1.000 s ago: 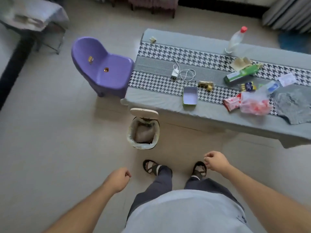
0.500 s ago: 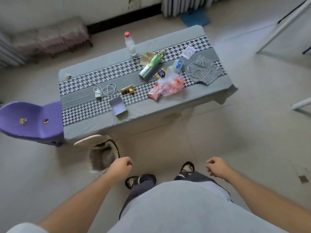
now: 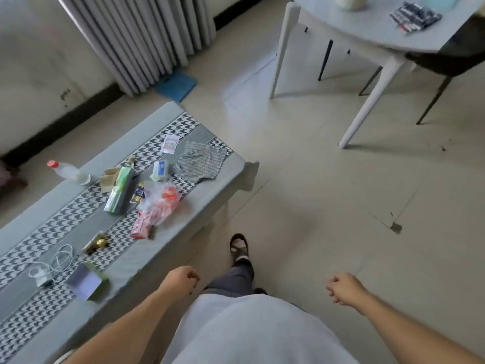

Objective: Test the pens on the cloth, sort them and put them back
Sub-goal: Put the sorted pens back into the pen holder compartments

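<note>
A bunch of dark pens lies on the round white table at the top right, far from both hands. A grey patterned cloth lies on the near end of the low grey table at the left. My left hand hangs as a loose fist over the low table's front edge, holding nothing. My right hand is also a loose fist over bare floor, with nothing in it. I am standing; one sandalled foot shows between the hands.
The low table carries a plastic bottle, a green box, a bag of red snacks, a charger cable and a small purple box. A dark chair stands by the round table. Curtains hang behind.
The view has swung to the right: the purple chair and the bin are gone from view, and the round table with the pens has come in. Both fists stay shut and low.
</note>
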`<state>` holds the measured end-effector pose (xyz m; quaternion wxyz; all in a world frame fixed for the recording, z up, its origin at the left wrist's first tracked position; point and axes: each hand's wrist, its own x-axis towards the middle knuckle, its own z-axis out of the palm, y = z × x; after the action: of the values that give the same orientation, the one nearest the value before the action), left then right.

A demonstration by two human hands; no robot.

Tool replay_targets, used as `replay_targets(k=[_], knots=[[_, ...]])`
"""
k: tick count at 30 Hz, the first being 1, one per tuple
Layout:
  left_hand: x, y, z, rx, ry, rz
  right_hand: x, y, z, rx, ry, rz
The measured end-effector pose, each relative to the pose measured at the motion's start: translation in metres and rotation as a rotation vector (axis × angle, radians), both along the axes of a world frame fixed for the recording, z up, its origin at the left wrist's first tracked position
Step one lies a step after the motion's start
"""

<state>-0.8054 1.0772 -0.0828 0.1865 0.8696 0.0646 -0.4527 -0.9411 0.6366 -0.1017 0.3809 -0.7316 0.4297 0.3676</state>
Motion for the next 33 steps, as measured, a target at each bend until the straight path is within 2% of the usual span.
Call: replay_targets(k=[7,14,17,22,27,33], knots=[[0.123,-0.078,-0.026,-0.037,0.053,-0.019,0.040,-0.040,0.008,-0.008,-0.057,-0.256],[0.255,-0.212,-0.002,-0.102,0.033,-0.310,0.097,-0.097,0.032,-0.101,-0.147,-0.429],[0.293,-0.275,0.012,-0.119,0.007,-0.364,0.116,-0.127,0.038,-0.123,-0.206,-0.532],[0.329,-0.368,0.006,-0.121,0.020,-0.465,0.121,-0.177,0.023,-0.111,-0.221,-0.634],[0.345,-0.447,-0.007,-0.042,0.039,-0.517,0.096,-0.243,0.000,-0.070,-0.122,-0.711],[0.345,-0.559,-0.001,0.055,0.068,-0.573,0.074,-0.359,-0.004,-0.023,-0.005,-0.728]])
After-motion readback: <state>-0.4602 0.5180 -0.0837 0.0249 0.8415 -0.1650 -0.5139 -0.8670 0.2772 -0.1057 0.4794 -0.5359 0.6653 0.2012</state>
